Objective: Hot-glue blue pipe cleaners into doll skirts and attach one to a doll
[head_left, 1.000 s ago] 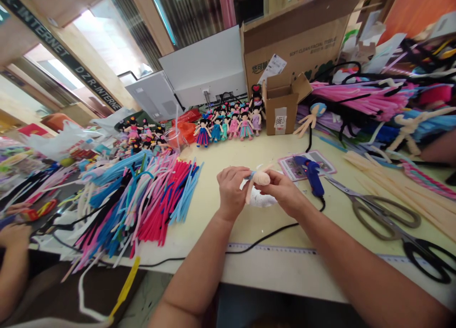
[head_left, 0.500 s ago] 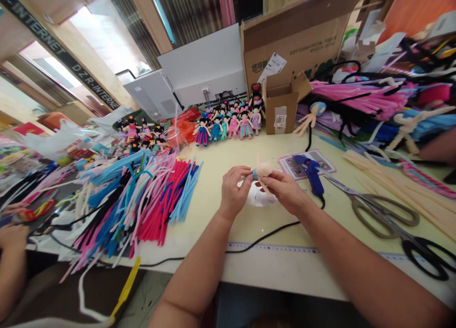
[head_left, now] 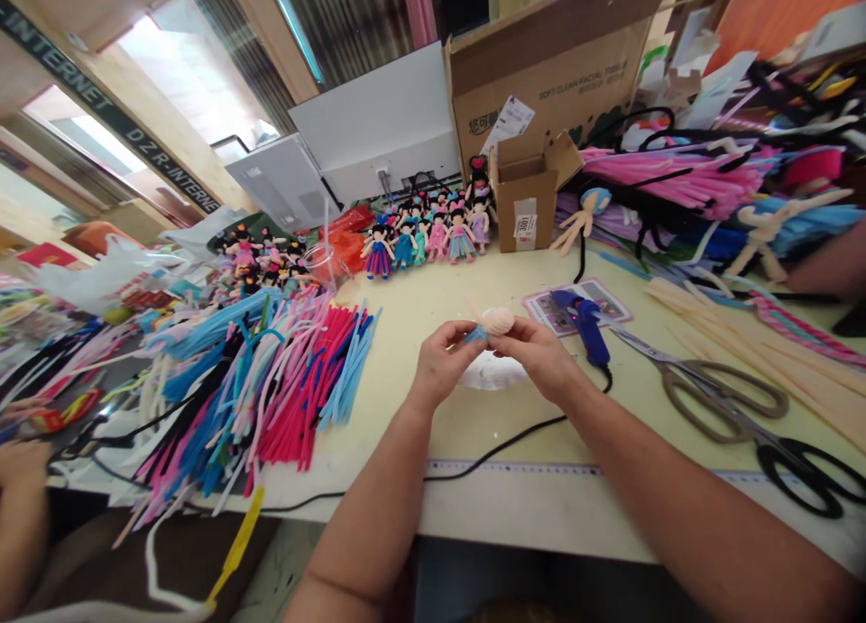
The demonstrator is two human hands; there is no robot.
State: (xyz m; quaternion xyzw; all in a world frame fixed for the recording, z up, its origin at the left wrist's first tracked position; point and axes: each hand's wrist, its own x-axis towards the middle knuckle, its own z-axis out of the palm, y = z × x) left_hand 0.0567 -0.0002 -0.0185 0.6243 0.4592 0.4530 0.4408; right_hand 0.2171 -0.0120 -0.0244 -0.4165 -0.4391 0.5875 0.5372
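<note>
Both hands hold a small pipe-cleaner doll [head_left: 497,320] above the table, its round cream head to the right and a light blue part to the left. My left hand [head_left: 443,352] pinches the blue part between thumb and fingers. With its fingertips, my right hand [head_left: 534,348] grips the doll near the head. Fingers cover much of the body. Just below lies a whitish, see-through round piece [head_left: 492,372], partly hidden by the hands. To the right are a blue glue gun [head_left: 590,330] on a printed card [head_left: 612,303] and large scissors [head_left: 704,384].
Bundles of coloured pipe cleaners [head_left: 290,380] lie at left. Finished dolls [head_left: 433,231] stand at the back beside a small cardboard box [head_left: 524,204]. A black cord [head_left: 501,447] crosses near a ruler [head_left: 541,468]. Another person's hand [head_left: 23,465] is at far left.
The doll has turned slightly in my fingers, and its blue part now sits lower, by my left fingertips. My right fingers have shifted closer to the left hand. The view has shifted slightly.
</note>
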